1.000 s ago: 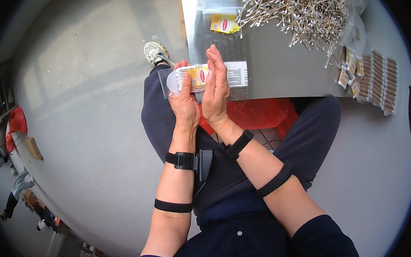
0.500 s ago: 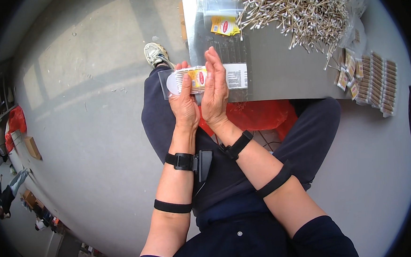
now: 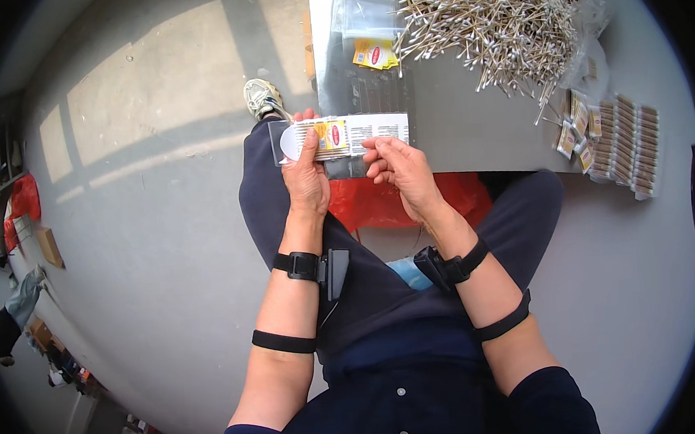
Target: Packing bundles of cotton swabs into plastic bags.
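Observation:
My left hand is closed round the left part of a clear packet of cotton swabs, its thumb across the front. A row of swabs, a white round patch at the left end and a yellow label with a red oval show through the film. A white printed panel reaches out to the right. My right hand is at that panel's lower edge, fingers curled, with the uppermost fingertips pinched against it. Exactly what lies between those fingertips is too small to make out.
A large heap of loose cotton swabs covers the grey table's far right. Yellow cards and clear bags lie at the far left. Filled packets stack at the right edge. A red bag shows beneath.
My right hand has come off the packet's front and moved right and down to the printed panel, its fingers now curled. The left hand keeps its hold; the label is more exposed.

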Motion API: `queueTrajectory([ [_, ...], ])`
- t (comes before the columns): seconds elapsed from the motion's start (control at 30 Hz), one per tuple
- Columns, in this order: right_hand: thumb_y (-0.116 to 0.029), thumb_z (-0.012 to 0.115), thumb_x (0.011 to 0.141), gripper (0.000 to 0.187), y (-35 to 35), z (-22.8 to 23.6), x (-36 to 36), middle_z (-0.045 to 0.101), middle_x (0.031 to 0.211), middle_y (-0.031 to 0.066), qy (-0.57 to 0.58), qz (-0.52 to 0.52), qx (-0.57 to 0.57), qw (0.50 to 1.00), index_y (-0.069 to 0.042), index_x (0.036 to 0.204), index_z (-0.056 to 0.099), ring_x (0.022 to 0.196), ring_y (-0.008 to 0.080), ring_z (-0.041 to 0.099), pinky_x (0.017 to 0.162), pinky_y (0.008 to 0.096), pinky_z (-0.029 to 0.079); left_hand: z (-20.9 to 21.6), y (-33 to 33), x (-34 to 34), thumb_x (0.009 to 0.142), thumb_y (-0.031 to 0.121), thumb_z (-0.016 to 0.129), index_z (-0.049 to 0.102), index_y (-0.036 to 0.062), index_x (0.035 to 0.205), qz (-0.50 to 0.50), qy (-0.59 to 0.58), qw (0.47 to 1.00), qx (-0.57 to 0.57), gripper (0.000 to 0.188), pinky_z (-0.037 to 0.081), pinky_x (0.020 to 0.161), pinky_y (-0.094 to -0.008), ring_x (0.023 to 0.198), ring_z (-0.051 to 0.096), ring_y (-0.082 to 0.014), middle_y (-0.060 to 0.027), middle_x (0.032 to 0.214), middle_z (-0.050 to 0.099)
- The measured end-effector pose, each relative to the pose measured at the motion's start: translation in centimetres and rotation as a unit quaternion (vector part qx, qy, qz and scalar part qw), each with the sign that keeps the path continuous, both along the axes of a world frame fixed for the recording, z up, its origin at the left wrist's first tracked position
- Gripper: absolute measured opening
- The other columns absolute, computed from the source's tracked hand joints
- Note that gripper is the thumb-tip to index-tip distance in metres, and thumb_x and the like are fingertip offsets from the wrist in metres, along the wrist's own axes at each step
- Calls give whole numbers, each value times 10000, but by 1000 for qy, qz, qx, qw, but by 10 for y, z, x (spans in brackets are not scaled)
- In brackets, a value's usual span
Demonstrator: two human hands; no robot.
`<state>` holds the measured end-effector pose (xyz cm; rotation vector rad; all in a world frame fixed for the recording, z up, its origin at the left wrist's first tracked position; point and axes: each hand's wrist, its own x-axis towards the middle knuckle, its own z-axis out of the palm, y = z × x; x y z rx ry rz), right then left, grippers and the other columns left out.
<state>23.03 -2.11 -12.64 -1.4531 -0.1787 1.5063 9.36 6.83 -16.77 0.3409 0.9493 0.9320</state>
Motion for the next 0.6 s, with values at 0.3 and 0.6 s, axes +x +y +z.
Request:
queueTrajectory([
  [0.3, -272, 421, 1086, 315, 20, 6, -17, 528, 795, 24, 109, -263, 78, 955, -18, 1011, 593, 722, 126, 550, 963, 428, 557, -2, 2, -4, 1037, 176, 569, 349, 18, 1499, -12, -28, 1000, -6, 536, 400, 1148, -375, 1376, 468, -234, -133, 1508, 474],
  [0.6, -340, 459, 1082, 374, 29, -14, -4, 534, 787, 43, 84, -172, 102, 976, -27, 916, 581, 708, 141, 564, 983, 445, 554, -4, 2, -5, 1038, 173, 568, 367, 23, 1486, -11, -37, 999, -11, 514, 394, 1160, -380, 1383, 459, -242, -137, 1510, 466],
])
